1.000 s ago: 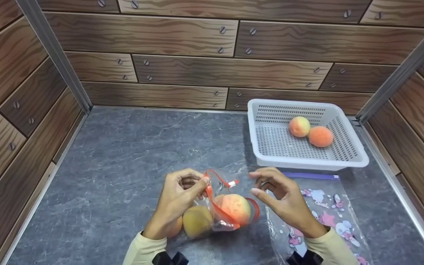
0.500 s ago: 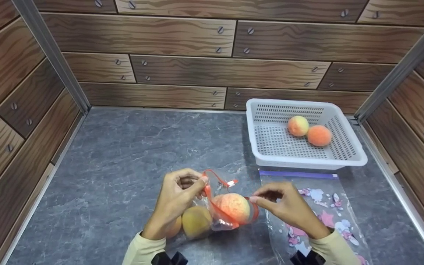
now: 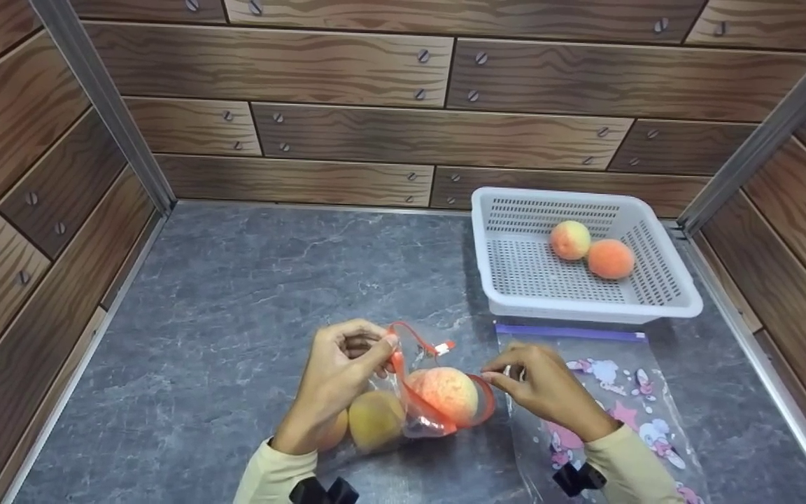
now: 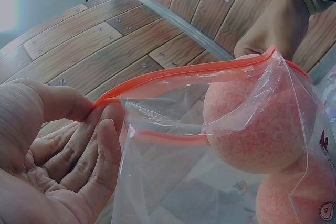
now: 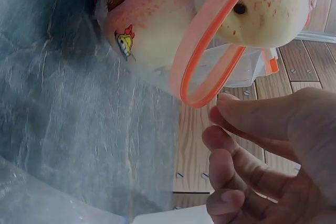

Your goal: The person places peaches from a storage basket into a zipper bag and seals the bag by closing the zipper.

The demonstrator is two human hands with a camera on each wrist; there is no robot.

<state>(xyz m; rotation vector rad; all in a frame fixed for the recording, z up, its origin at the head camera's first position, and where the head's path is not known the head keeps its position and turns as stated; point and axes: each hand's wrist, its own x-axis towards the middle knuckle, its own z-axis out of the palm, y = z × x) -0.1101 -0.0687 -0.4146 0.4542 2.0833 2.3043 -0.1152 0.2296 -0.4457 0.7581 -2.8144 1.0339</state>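
Observation:
Between thumb and fingers my left hand [image 3: 343, 364] pinches the orange rim of a clear zip bag [image 4: 168, 177]. A peach [image 3: 445, 395] sits in the bag's open mouth. More fruit lies deeper in the bag, including a yellowish one [image 3: 376, 420] and an orange one [image 3: 333, 428] partly behind my left wrist. My right hand [image 3: 543, 381] is at the right side of the mouth. In the right wrist view its thumb tip is right beside the orange rim [image 5: 197, 95], with a small gap showing, and the fingers are loosely bent.
A white perforated basket [image 3: 592, 308] holding two peaches [image 3: 611, 259] stands at the back right. Flat on the grey table [image 3: 270, 273] lies another clear bag [image 3: 623, 392] with a purple zip and pink cartoon prints, partly under my right forearm. Wood-patterned walls enclose the table.
My right hand has come down and left to the bag's right rim, its thumb and fingers drawing closer together, then shifted slightly right. The left hand keeps its pinch in place.

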